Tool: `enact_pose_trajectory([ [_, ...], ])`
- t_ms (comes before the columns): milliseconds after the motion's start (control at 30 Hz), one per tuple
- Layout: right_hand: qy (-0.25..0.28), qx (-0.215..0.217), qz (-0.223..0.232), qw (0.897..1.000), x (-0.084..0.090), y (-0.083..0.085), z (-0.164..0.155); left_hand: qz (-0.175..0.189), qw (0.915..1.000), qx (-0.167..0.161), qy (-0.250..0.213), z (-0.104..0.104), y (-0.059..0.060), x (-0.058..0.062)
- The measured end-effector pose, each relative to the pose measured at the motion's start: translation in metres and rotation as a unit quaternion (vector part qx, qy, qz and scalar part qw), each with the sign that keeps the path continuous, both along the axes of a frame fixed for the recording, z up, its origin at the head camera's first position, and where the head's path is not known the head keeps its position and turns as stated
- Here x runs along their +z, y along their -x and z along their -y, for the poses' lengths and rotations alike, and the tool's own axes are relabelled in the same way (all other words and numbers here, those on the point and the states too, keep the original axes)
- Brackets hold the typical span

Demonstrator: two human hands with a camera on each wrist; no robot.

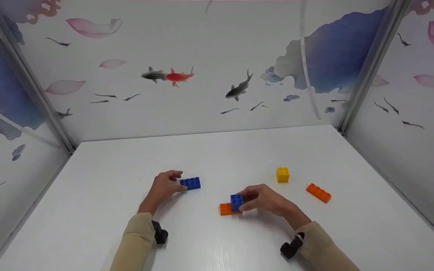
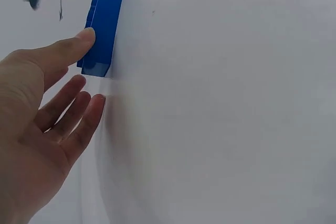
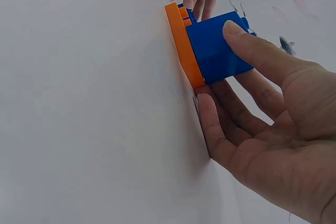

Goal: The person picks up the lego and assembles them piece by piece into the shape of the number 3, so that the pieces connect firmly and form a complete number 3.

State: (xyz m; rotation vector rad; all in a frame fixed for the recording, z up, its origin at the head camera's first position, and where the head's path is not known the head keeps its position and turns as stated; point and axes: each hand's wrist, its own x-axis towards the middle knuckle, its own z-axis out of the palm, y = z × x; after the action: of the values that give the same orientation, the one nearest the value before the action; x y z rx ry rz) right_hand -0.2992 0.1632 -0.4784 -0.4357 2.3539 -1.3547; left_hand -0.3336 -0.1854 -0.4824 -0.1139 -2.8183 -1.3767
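Note:
My right hand (image 1: 266, 197) pinches a small square blue brick (image 1: 236, 203), thumb against one side. That brick stands on one end of a flat orange brick (image 1: 225, 209) lying on the table; in the right wrist view the two blocks (image 3: 218, 45) meet face to face. To the left, my left hand (image 1: 163, 187) is beside a longer blue brick (image 1: 191, 183) with studs up. Its thumb (image 2: 84, 38) touches the brick's near side, while the other visible fingers are loosely bent away from it. The index fingertip is partly hidden in the left wrist view.
A yellow brick (image 1: 282, 175) stands right of centre, and another flat orange brick (image 1: 318, 193) lies farther right. White panels (image 1: 202, 113) printed with fish and petals wall the white table (image 1: 126, 158) at the back and sides.

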Motion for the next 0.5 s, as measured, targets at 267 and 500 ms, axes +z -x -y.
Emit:
enact_pose_trajectory([
  [267,0.003,-0.001,0.008,1.000,0.0001,-0.0003,0.0011,0.006,0.9999,0.006,-0.012,-0.0031,-0.0049,0.0005],
  [500,0.006,-0.006,0.010,1.000,0.0007,0.0003,0.0000,0.010,0.9997,0.001,-0.022,-0.0067,-0.0094,0.0070],
])
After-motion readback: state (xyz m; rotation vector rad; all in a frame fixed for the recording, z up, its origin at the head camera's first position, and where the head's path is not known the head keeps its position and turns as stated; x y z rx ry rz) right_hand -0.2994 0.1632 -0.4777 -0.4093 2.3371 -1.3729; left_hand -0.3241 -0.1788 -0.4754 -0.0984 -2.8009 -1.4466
